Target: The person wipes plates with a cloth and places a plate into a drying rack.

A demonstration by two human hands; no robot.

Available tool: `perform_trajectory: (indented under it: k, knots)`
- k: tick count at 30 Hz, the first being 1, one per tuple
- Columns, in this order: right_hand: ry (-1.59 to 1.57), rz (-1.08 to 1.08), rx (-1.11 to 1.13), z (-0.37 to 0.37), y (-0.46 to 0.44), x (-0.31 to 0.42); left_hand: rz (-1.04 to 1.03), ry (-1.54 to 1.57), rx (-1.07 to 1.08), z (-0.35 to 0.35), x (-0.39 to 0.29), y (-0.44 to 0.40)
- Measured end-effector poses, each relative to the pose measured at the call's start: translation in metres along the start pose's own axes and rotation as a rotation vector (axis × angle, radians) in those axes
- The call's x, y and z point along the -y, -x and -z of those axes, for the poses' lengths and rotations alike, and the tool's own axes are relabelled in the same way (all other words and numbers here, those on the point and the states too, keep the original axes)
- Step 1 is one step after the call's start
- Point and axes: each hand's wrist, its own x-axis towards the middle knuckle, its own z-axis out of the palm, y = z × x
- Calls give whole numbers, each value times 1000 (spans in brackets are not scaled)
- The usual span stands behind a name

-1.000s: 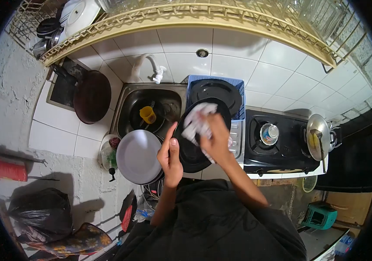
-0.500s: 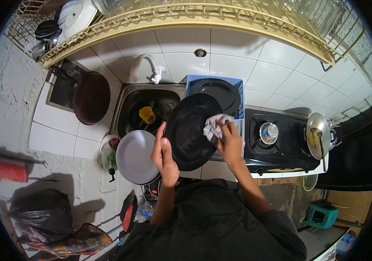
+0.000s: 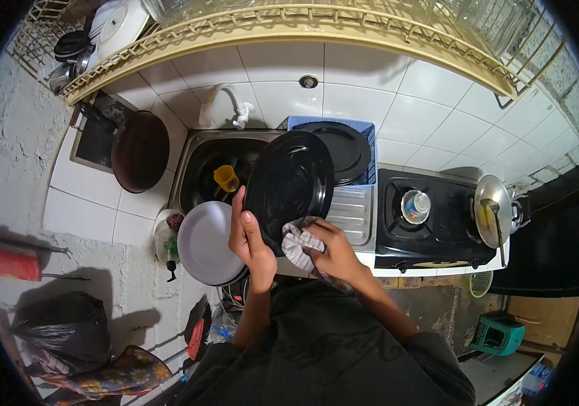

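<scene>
A black oval plate (image 3: 291,183) is tilted up above the sink's right side, its left edge gripped by my left hand (image 3: 254,247). A light patterned cloth (image 3: 299,245) is bunched in my right hand (image 3: 335,252) and touches the plate's lower right rim. Behind the plate, more black plates (image 3: 343,150) lie stacked in a blue basket (image 3: 374,157). Left of my left hand sits a pale round plate (image 3: 209,242) on top of darker ones.
The metal sink (image 3: 184,166) holds a yellow cup (image 3: 226,178) and dark dishes, below a white faucet (image 3: 240,111). A black stove (image 3: 438,223) with a metal pan (image 3: 494,211) stands right. A dark frying pan (image 3: 140,151) is left, and a wire rack (image 3: 289,27) hangs above.
The cloth in my right hand has moved from the plate's upper face, past its right edge, down to the lower rim. The plate has shifted slightly up and left and turned more upright.
</scene>
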Motion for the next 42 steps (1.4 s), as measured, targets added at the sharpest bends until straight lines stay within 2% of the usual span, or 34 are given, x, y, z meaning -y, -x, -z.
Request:
perform_trajectory:
  k: [1, 4, 8, 9, 12, 18, 21, 22, 25, 29, 32, 35, 39, 42]
  knots:
    - [-13, -74, 15, 3, -1, 1, -5, 18, -20, 0, 2, 1]
    - [83, -260, -204, 7, -12, 18, -16, 64, -52, -1, 6, 3]
    - [-71, -35, -81, -1, -8, 40, -28, -18, -41, -1, -1, 5]
    - [-144, -112, -42, -9, -1, 43, -40, -66, -40, -3, -3, 4]
    - [-149, 16, -38, -14, -6, 39, 81, 37, -47, 2, -4, 5]
    - [-105, -20, 13, 4, -2, 33, 119, 146, -54, 1, -8, 7]
    - [-135, 2, 37, 1, -5, 38, 64, 77, -64, 1, 1, 9]
    - [-139, 9, 34, -2, -9, 44, 107, 92, -42, 0, -1, 12]
    - [-192, 116, -112, -5, -35, 54, 141, 132, 15, 1, 3, 18]
    - [-132, 84, -397, -3, -63, 59, 138, 140, 76, -1, 0, 24]
    - [-153, 101, -358, -13, -52, 54, 132, 100, 85, 3, 6, 24]
    - [-201, 186, -144, -10, -40, 55, 187, 201, 43, 6, -2, 16]
    - [-174, 47, -346, -11, -59, 52, 116, 122, 54, 3, 2, 22]
    - [-190, 73, -475, -6, -67, 66, 67, 44, 92, 2, -3, 25]
